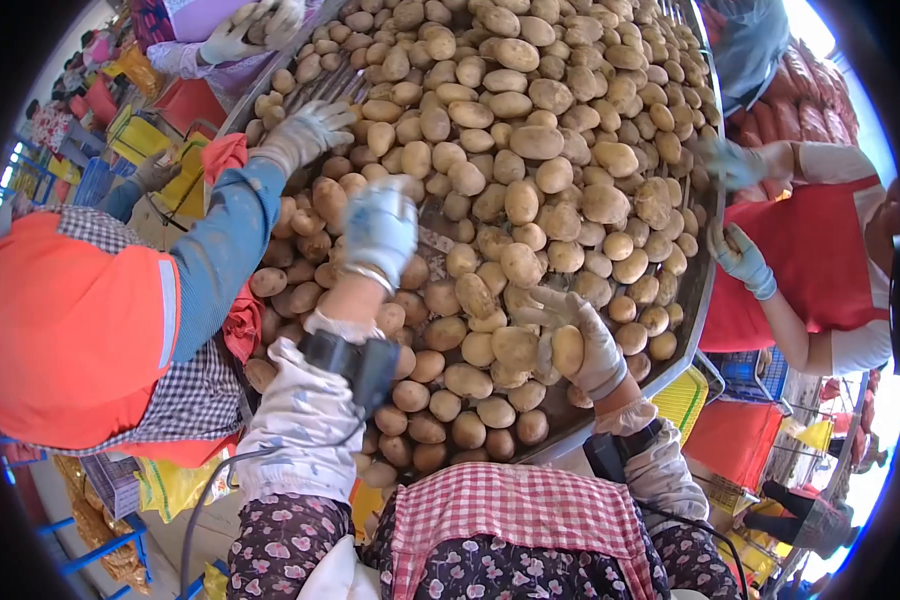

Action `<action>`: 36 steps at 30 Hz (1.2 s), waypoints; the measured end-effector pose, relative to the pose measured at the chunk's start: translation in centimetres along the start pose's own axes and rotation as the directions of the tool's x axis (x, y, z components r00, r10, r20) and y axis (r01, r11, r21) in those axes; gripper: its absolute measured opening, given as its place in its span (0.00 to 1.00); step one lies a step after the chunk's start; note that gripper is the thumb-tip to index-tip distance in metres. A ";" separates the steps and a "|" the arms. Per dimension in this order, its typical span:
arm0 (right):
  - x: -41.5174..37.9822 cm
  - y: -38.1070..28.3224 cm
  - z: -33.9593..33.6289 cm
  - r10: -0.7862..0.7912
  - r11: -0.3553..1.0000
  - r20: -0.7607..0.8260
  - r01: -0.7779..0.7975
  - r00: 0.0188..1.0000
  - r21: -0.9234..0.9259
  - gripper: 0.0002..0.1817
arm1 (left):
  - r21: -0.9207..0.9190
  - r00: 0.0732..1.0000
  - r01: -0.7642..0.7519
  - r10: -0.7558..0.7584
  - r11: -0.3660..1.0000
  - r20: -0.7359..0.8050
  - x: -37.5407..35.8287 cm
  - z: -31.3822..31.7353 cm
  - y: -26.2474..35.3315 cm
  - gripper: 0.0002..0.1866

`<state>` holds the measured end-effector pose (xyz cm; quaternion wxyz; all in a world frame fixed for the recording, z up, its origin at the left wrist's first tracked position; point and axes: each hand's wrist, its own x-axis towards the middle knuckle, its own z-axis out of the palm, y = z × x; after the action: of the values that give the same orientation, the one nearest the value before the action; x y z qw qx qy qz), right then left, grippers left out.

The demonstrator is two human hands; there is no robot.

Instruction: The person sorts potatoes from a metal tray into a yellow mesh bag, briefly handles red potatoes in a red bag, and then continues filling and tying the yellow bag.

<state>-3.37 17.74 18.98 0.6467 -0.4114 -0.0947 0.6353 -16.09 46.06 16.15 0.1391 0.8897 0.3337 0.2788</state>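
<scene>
My left hand (380, 232), in a pale blue glove, is over the potatoes at the middle left of the table. Motion smears its fingers, and I cannot make out whether anything is in them. My right hand (598, 352), in a whitish glove, is closed around a potato (567, 350) near the front right of the heap. Its thumb is on the left side of the potato and its fingers reach over other potatoes. Many loose potatoes (537, 142), tan and dusty, cover the table around both hands.
A metal rim (705, 290) edges the sorting table. A co-worker in an orange hood (80, 320) reaches in from the left with a gloved hand (305, 135). Across on the right, a person in a red apron (795, 270) has gloved hands by the rim. Red sacks (800, 100) stand behind.
</scene>
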 end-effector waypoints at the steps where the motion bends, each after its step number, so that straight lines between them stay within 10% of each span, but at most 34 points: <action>1: -0.3 0.4 -0.7 0.001 1.000 -0.009 -0.001 1.000 0.002 0.37 | 0.210 0.995 -0.017 -0.004 0.977 0.101 0.7 -0.3 -1.2 0.14; 4: 0.0 1.9 -3.4 0.025 0.992 -0.032 -0.021 0.999 0.125 0.35 | 0.369 0.948 -0.092 -0.032 0.925 0.316 0.4 0.6 -0.7 0.33; 5: 0.0 2.3 -3.8 0.023 0.979 -0.073 -0.008 0.997 0.205 0.34 | 0.242 0.808 0.070 -0.198 0.968 0.555 1.1 0.5 0.5 0.38; 10: 0.1 2.4 -3.4 0.032 0.959 -0.109 0.000 0.994 0.285 0.32 | 0.242 0.839 -0.365 0.205 0.899 0.505 -3.4 2.0 4.1 0.30; 14: -0.1 2.3 -3.0 0.005 0.974 -0.109 0.020 0.994 0.227 0.32 | 0.266 0.685 -0.397 0.091 0.878 0.723 -2.0 1.3 6.0 0.25; 18: -0.8 1.8 -2.7 0.023 0.956 -0.041 -0.010 0.999 0.293 0.34 | 0.087 0.683 -0.355 0.195 0.931 0.704 -2.0 1.1 4.9 0.21; 21: -1.3 1.3 -0.9 -0.068 0.968 -0.031 0.073 0.997 0.241 0.34 | -0.328 0.858 -0.153 0.290 0.932 0.423 -3.8 -0.6 6.7 0.24; 24: -1.2 0.6 0.9 -0.066 0.963 0.014 0.060 0.998 0.262 0.35 | -0.740 0.850 -0.205 0.492 0.640 0.189 -4.7 -0.8 9.3 0.28; 26: -0.7 0.7 0.7 -0.072 0.970 -0.067 0.085 0.995 0.229 0.36 | -0.320 0.869 -0.453 0.492 0.832 0.050 -1.3 -0.7 7.8 0.25; 28: -0.8 0.5 0.0 -0.103 0.966 0.133 0.068 0.986 0.248 0.34 | 0.242 0.986 -0.129 0.099 0.962 0.133 2.4 0.1 4.7 0.28; 29: -1.1 0.6 0.4 -0.109 0.966 0.124 0.075 0.986 0.249 0.34 | 0.463 0.986 -0.051 0.118 0.885 -0.117 2.9 3.4 0.4 0.31; 31: -1.6 0.6 1.3 -0.068 0.940 -0.160 0.117 0.985 0.322 0.32 | 0.465 0.914 0.068 -0.242 0.883 0.327 5.7 1.9 -1.4 0.37; 36: -1.4 2.3 -0.6 0.000 0.880 -0.034 0.016 0.999 0.475 0.31 | 0.405 0.905 0.047 -0.211 0.913 0.370 6.6 1.2 -2.0 0.38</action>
<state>-4.94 15.87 17.66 0.7318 -0.2502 0.0730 0.6297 -12.28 51.93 16.95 0.0457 0.9131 0.4051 0.0069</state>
